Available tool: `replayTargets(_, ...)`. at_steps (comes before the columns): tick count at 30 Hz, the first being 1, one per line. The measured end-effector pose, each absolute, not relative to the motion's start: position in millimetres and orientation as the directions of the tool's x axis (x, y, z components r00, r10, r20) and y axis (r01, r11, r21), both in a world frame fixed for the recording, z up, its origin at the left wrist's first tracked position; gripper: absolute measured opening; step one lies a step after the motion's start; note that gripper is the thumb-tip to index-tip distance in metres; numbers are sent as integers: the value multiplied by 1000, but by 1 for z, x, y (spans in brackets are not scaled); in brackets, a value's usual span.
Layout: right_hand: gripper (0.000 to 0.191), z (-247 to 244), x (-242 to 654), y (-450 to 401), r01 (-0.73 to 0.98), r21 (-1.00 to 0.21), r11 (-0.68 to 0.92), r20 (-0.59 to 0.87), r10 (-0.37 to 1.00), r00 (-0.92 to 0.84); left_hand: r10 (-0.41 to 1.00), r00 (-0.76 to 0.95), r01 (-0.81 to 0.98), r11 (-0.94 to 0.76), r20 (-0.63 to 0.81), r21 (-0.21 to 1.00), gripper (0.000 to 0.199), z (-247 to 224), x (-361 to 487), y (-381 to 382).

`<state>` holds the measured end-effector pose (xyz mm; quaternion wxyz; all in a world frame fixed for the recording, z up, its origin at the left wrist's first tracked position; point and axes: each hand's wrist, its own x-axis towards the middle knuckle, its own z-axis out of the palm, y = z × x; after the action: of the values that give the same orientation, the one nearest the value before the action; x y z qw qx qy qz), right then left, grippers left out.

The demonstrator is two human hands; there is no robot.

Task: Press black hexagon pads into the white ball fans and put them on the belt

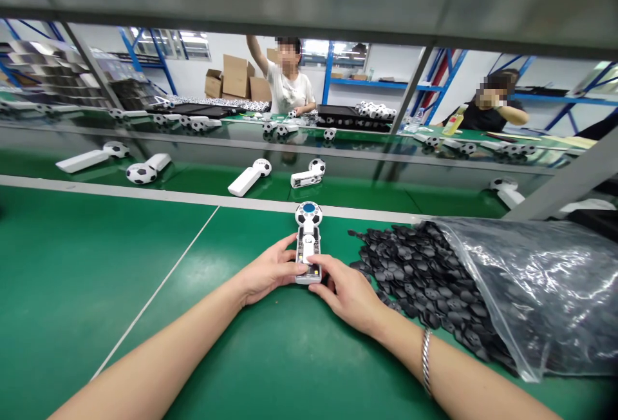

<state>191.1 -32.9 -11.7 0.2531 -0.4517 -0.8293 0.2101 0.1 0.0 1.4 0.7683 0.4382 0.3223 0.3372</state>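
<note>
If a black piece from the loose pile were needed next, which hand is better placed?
Probably the right hand: the loose black pieces lie beside it, while the left hand is farther off, at the left side of the white device.

Bright indoor light leaves a pale sheen on the green table [197, 268]. Glare streaks the plastic bag [555, 297].

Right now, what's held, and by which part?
The ball-headed device, by its open casing: left grip along its side, right grip at the lower corner.
</note>
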Motion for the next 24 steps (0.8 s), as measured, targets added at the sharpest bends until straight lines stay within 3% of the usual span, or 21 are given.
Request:
replayTargets(18, 50, -10, 190, -33, 651, -576, 495, 198, 857, -476, 831, 498, -313, 438, -247, 843, 69, 4, 3, 0)
replayTargets(21, 60, -11, 190, -33, 660, -568, 493, 191, 858, -477, 867, 441, -356, 407, -233, 841, 56, 7, 0, 5)
replayTargets(24, 51, -11, 191, -33, 672, -555, 490, 178, 860, -479, 931, 333, -410, 283, -147, 867, 38, 17, -13, 22)
